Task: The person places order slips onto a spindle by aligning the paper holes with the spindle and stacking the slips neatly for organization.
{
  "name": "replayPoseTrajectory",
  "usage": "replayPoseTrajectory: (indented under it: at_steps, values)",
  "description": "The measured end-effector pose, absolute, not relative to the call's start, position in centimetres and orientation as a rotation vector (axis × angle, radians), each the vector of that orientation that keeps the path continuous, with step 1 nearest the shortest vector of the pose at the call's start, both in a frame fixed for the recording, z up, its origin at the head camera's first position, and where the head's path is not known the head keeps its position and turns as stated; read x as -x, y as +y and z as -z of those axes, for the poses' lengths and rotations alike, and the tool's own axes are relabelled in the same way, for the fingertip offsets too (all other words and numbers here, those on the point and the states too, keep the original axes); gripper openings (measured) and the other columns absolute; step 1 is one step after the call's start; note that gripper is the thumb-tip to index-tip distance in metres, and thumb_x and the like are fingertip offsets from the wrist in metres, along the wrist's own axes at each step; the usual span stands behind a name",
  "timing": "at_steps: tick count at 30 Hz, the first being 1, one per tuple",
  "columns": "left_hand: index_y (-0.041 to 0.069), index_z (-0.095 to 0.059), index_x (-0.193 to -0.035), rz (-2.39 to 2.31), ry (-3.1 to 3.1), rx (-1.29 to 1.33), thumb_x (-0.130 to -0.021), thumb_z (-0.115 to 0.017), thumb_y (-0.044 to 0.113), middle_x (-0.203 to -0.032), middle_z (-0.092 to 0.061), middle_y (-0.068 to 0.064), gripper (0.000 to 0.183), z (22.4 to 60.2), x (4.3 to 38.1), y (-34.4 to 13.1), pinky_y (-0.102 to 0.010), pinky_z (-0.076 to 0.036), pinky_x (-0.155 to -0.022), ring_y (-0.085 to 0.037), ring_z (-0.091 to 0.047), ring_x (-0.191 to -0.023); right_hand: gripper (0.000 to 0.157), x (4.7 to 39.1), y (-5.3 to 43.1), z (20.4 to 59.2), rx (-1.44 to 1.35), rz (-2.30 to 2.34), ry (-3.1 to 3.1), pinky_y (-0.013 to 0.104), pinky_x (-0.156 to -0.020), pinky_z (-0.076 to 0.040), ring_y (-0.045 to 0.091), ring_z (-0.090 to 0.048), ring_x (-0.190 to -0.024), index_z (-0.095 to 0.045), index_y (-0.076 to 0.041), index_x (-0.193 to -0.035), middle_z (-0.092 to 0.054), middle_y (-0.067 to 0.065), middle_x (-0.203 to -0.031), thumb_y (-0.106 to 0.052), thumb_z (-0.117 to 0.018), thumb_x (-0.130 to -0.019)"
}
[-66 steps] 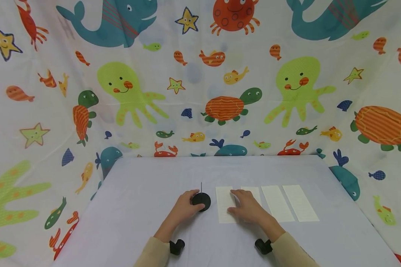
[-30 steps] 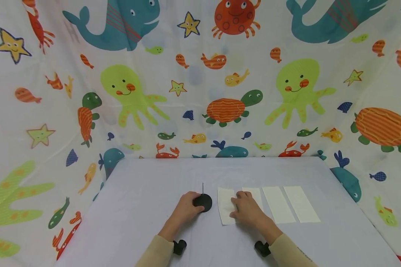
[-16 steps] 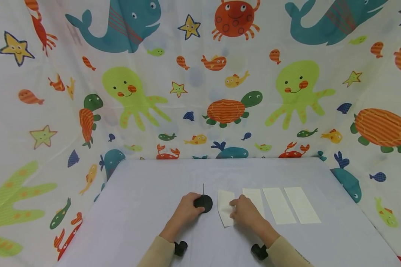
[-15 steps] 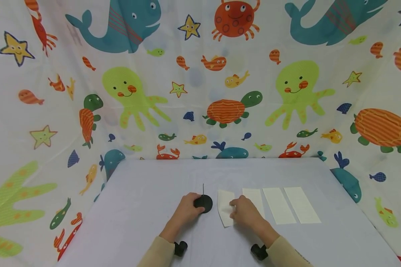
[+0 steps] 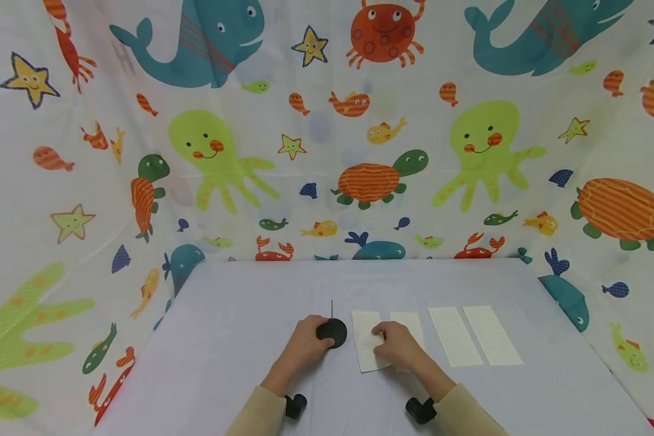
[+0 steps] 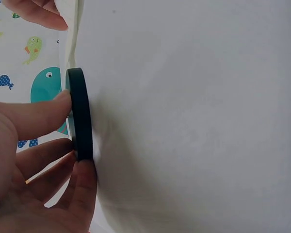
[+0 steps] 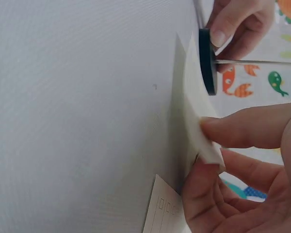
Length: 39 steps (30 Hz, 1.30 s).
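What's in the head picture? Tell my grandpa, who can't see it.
A person's left hand holds the round black base of a paper spike while the right hand pinches the leftmost paper slip of four. Behind the white table hangs a curtain printed with cartoon sea animals.

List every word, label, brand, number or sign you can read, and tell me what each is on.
No words, brands or numbers can be read.
Lower paper, right wrist view: small printed boxes; any lettering is too small and blurred to read.
Pinched paper: nothing legible.
Black disc: no text visible.
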<state>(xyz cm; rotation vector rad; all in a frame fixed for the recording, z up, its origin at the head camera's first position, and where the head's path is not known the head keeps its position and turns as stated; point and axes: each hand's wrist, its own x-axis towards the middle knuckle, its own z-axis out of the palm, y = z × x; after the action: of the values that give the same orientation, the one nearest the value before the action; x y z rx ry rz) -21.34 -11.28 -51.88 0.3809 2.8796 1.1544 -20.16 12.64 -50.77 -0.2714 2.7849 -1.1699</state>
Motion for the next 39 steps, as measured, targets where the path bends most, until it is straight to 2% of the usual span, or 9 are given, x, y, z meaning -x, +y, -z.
replayPoseTrajectory:
  at_steps: [5, 9, 14, 26, 39]
  values:
    - [-0.009, -0.063, -0.127, -1.163, 2.872, -0.385, -0.085, -0.078, 0.01, -0.13, -0.06, -0.027, 0.048, 51.8, 21.4, -11.4, -0.057, -0.042, -0.106, -0.045, -0.054, -0.126, 0.022, 20.3, 12.8, 51.0, 0.167, 1.32, 2.774, 0.044, -0.081, -0.054, 0.026, -0.064, -0.094, -0.073, 0.002, -0.101, -0.071, 0.013, -0.101, -0.002, -0.077, -0.079]
    - [-0.009, -0.063, -0.126, -1.17, 2.87, -0.398, -0.084, -0.078, 0.01, -0.13, -0.06, -0.027, 0.048, 51.8, 21.3, -11.5, -0.057, -0.041, -0.106, -0.046, -0.053, -0.126, 0.014, 20.3, 12.9, 51.3, 0.088, 1.386, 2.786, 0.045, -0.082, -0.055, 0.031, -0.065, -0.1, -0.073, -0.004, -0.092, -0.071, 0.011, -0.101, -0.002, -0.077, -0.078]
    - [-0.009, -0.063, -0.126, -1.167, 2.87, -0.399, -0.085, -0.078, 0.01, -0.13, -0.06, -0.027, 0.048, 51.9, 21.3, -11.5, -0.057, -0.041, -0.106, -0.046, -0.053, -0.126, 0.013, 20.3, 12.9, 51.2, 0.023, 1.423, 2.78, 0.046, -0.085, -0.053, 0.03, -0.065, -0.101, -0.072, -0.007, -0.088, -0.069, 0.007, -0.095, -0.002, -0.078, -0.078]
    - [-0.01, -0.063, -0.125, -1.172, 2.868, -0.437, -0.084, -0.078, 0.009, -0.127, -0.061, -0.027, 0.047, 51.8, 21.5, -11.8, -0.057, -0.042, -0.105, -0.046, -0.054, -0.123, 0.013, 20.1, 13.0, 50.6, -0.066, 1.572, 2.753, 0.033, -0.071, -0.047, 0.018, -0.057, -0.08, -0.074, -0.008, -0.093, -0.065, 0.004, -0.092, -0.008, -0.08, -0.081]
    - [-0.011, -0.064, -0.122, -1.197, 2.874, -0.433, -0.082, -0.078, 0.007, -0.121, -0.063, -0.026, 0.045, 51.8, 21.5, -11.7, -0.057, -0.044, -0.102, -0.045, -0.057, -0.119, 0.014, 19.8, 12.5, 49.3, -0.096, 1.755, 2.651, 0.033, -0.078, -0.048, 0.02, -0.059, -0.086, -0.074, -0.009, -0.098, -0.067, 0.006, -0.103, -0.012, -0.079, -0.085]
